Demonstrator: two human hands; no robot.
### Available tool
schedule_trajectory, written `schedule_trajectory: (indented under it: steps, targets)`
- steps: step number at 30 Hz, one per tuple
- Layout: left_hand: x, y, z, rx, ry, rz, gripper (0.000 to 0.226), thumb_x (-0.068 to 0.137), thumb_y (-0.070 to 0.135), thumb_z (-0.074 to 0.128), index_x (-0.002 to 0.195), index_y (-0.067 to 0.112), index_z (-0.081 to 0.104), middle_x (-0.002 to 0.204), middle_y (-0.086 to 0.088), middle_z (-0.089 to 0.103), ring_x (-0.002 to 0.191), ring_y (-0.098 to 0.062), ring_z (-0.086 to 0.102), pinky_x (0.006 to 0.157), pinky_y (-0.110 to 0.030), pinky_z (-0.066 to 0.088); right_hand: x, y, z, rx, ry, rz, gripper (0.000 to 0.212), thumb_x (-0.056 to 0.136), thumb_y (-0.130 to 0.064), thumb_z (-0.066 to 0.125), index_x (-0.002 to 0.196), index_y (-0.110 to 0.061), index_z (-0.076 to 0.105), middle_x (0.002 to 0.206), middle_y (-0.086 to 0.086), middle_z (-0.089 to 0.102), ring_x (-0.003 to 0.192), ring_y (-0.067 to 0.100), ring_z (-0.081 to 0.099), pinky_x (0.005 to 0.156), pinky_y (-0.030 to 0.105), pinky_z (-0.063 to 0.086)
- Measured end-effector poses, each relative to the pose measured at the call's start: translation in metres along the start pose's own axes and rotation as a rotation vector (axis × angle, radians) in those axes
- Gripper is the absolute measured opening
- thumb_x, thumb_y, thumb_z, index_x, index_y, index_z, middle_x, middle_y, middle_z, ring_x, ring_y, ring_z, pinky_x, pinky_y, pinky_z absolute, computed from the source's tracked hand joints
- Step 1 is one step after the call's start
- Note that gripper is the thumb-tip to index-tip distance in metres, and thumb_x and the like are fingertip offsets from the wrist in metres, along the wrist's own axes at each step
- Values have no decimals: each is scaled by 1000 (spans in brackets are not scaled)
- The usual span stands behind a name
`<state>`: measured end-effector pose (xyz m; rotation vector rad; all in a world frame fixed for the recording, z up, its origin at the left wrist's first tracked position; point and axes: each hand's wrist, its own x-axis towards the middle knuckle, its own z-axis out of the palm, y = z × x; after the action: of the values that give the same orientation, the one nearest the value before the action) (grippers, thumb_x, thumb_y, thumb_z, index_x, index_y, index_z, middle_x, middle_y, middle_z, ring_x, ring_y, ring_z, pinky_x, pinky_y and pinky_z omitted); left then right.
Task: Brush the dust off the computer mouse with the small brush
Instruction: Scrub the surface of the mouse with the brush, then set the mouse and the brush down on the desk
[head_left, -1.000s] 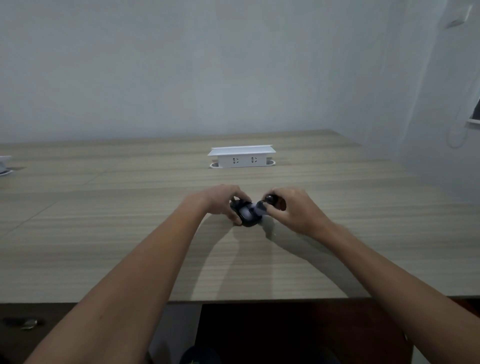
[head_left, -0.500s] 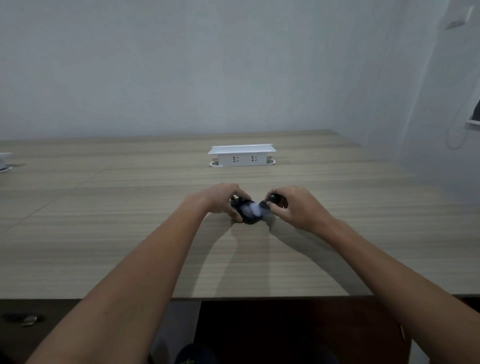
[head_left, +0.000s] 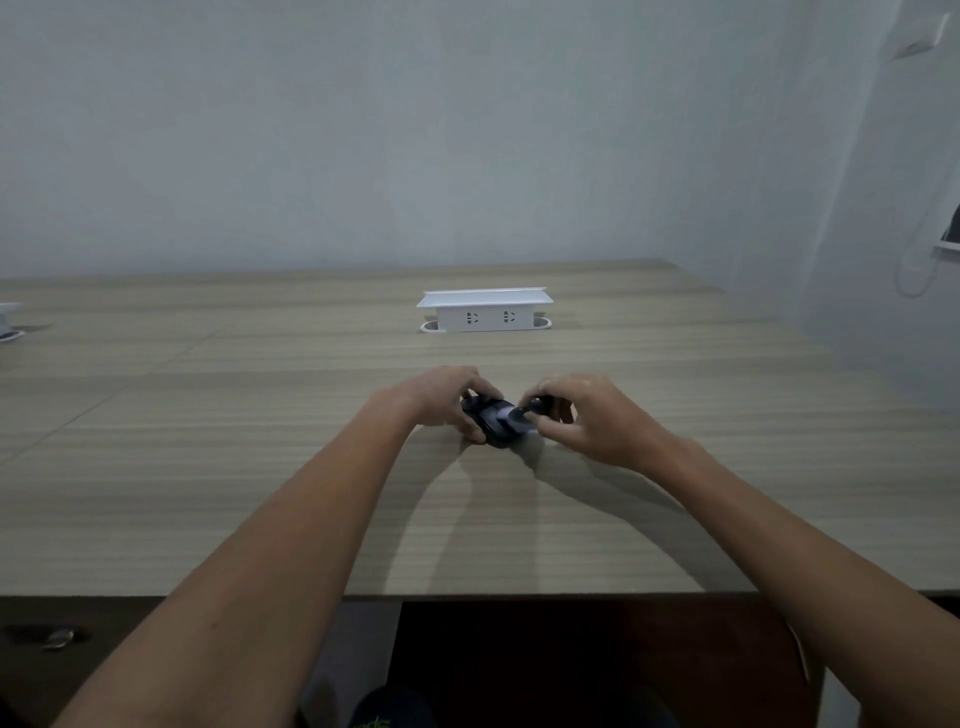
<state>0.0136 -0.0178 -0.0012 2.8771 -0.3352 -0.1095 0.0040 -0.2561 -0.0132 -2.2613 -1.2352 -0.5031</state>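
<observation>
A: Where exactly, the computer mouse (head_left: 496, 426)?
B: On the wooden table (head_left: 208, 467), dead centre of view, at 6 o'clock from the white socket box (head_left: 484, 312) and well apart from it.

A: And the hands?
B: Left hand (head_left: 445, 400) clamped on the mouse from its 9 o'clock side, fingers curled over the far end, thumb at the near flank. Right hand (head_left: 582, 418) pinched shut on the small brush (head_left: 524, 413), coming in from 3 o'clock.

A: Brush on the shell?
B: Pale bristle end apparently touching the top of the shell; too blurred to swear to it. Dark handle mostly hidden inside the fingers.

A: Long axis?
B: Roughly 11 to 5 o'clock, near end turned slightly toward the right hand. Foreshortened, so only a rough call.

A: Which hand nearer?
B: Both right at it. Left holding, right a brush-length off at 3 o'clock.

A: So the coming stroke?
B: Probably sweeping across or along that axis from the 3 o'clock side, away from the left fingers. Likely mid-brushing; impossible to judge remaining dust.
</observation>
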Motion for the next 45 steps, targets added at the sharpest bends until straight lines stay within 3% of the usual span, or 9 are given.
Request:
schedule_trajectory:
  steps: [5, 11, 16, 20, 24, 28, 32, 37, 45]
  targets:
    - [-1, -2, 2, -28, 8, 0, 71, 73, 27, 87, 139, 25, 59, 130, -1, 56, 122, -22, 55, 102, -36, 45, -1, 8, -3, -134, 27, 33, 20, 88, -20, 70, 105, -12, 76, 93, 2, 75, 82, 23, 66, 71, 39, 54]
    - [-1, -2, 3, -29, 10, 6, 70, 75, 28, 85, 139, 26, 59, 130, -2, 55, 123, -23, 53, 104, -36, 44, -6, 0, -4, 45, -49, -62, 20, 87, -19, 75, 104, -9, 78, 83, 3, 74, 67, 16, 60, 66, 34, 53]
    - [0, -3, 4, -48, 15, -5, 69, 76, 27, 84, 140, 25, 58, 131, -2, 55, 124, -23, 54, 103, -36, 44, -5, 12, -9, -86, -18, -18, 20, 87, -20, 74, 106, -16, 79, 89, 0, 73, 72, 5, 50, 69, 34, 52]
    - [1, -3, 4, -34, 14, -2, 68, 77, 29, 84, 140, 26, 58, 130, -2, 55, 123, -23, 55, 101, -35, 44, -4, 8, -11, 14, -37, -51, 21, 85, -14, 75, 106, -14, 80, 86, -1, 74, 68, 12, 59, 67, 29, 53]
    - [0, -4, 4, -29, 15, -5, 68, 78, 28, 83, 140, 26, 58, 130, -2, 55, 122, -24, 55, 99, -33, 43, -5, 15, -8, -36, -68, -6, 24, 85, -15, 74, 108, -17, 80, 92, 0, 75, 70, 6, 51, 68, 26, 47]
    - [0, -4, 4, -33, 11, -8, 68, 78, 27, 84, 140, 24, 58, 129, -2, 55, 122, -23, 56, 97, -31, 42, -6, 21, -9, -77, -4, 61, 24, 86, -19, 71, 109, -21, 79, 89, -1, 72, 70, 9, 53, 70, 36, 54]
    - [-1, -4, 4, -14, 29, 3, 66, 78, 27, 83, 140, 26, 58, 128, -2, 56, 120, -23, 56, 93, -29, 41, -7, 16, -5, 49, -60, 13, 24, 84, -11, 73, 106, -17, 80, 86, -3, 73, 63, 5, 54, 66, 24, 49]
    - [-4, -4, 5, -20, 39, -2, 65, 79, 25, 82, 140, 22, 58, 129, -5, 56, 119, -24, 58, 95, -30, 44, -1, 30, -3, -89, -14, 147, 22, 89, -25, 68, 108, -20, 79, 92, -4, 77, 72, 6, 54, 71, 33, 52]
    - [-16, -11, 10, -27, 108, -48, 60, 83, 35, 76, 138, 17, 60, 125, -5, 56, 115, -22, 56, 101, -37, 44, 9, 32, 4, 125, 148, 358, 18, 91, -23, 68, 98, -11, 79, 80, 1, 76, 78, 19, 70, 76, 34, 54]
